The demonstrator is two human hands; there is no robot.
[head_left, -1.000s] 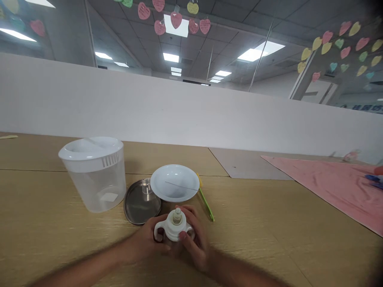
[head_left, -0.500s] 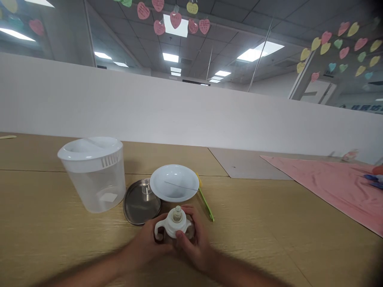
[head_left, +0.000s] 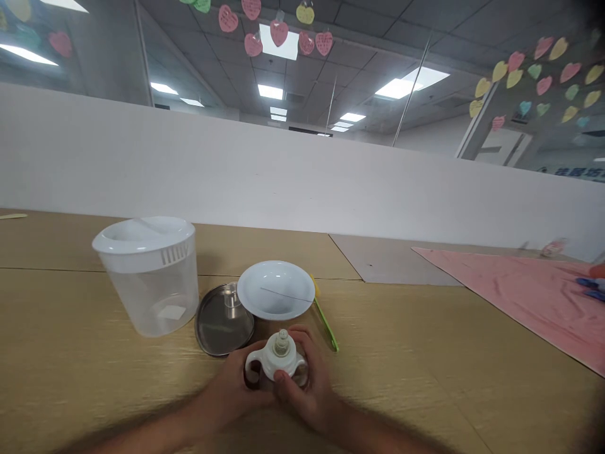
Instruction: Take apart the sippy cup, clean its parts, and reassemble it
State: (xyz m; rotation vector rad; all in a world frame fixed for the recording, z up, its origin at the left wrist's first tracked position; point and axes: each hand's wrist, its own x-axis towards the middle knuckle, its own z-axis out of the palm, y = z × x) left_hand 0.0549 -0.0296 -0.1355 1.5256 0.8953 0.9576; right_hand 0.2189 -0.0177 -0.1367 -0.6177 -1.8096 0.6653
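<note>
Between my two hands stands a baby bottle (head_left: pixel 278 359), with a white two-handled collar and a clear teat pointing up. My left hand (head_left: pixel 236 381) wraps its left side, by one curved handle. Around the right side closes my right hand (head_left: pixel 314 384), its thumb lying over the front of the collar. Most of the bottle's body is hidden by my palms and fingers. Just beyond it sits a white bowl (head_left: pixel 269 304) with a thin wire-like strand lying across it. A round metal tray (head_left: pixel 220 331) lies to the left, with a small clear cup (head_left: pixel 231 295) on it.
A clear bucket with a white lid (head_left: pixel 146 302) stands at the left. Right of the bowl lies a green-handled brush (head_left: pixel 329 328). A pink cloth (head_left: pixel 529 284) and a grey sheet (head_left: pixel 392 261) cover the table's right side. A white partition (head_left: pixel 283 183) runs behind.
My right thumb has shifted slightly left along the collar, and the bottle has turned a little, showing more of its right handle. The other objects stay put.
</note>
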